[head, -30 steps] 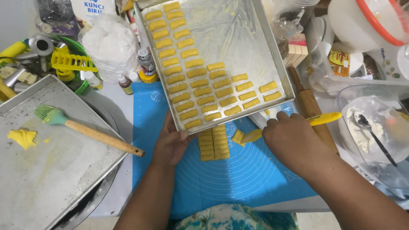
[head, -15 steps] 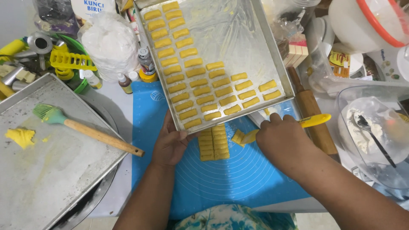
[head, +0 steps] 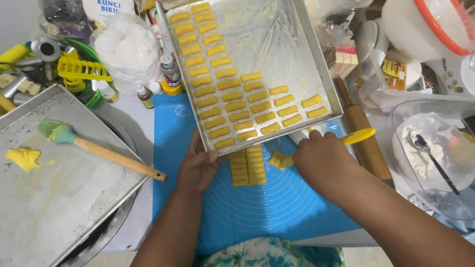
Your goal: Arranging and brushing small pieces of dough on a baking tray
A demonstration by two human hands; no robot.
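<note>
While your left hand [head: 198,170] grips the near edge of the tray [head: 324,74], fingers curled under the rim and thumb on top, your right hand [head: 324,165] is closed around a yellow-handled tool [head: 358,136] whose blade end lies under a few dough pieces [head: 277,159].

Far to the left of your left hand sits a second tray [head: 74,198] with a brush [head: 99,151] and a lump of dough on it. Between your hands, on the blue mat [head: 277,212], lies a block of cut dough [head: 248,165] in 2 columns, its top edge tucked under the tray's lip. Beyond your right hand lie a rolling pin [head: 363,136] and a clear bowl [head: 435,163] of flour with a spoon.

I judge the dough soft and fragile: it would dent or break if pinched, so lift each piece from beneath on the blade. The tray looks light and stiff but greasy, so hold it by the rim.

Space is tight. The mat is the only bare patch, and jars, bottles and bags crowd past both hands.
</note>
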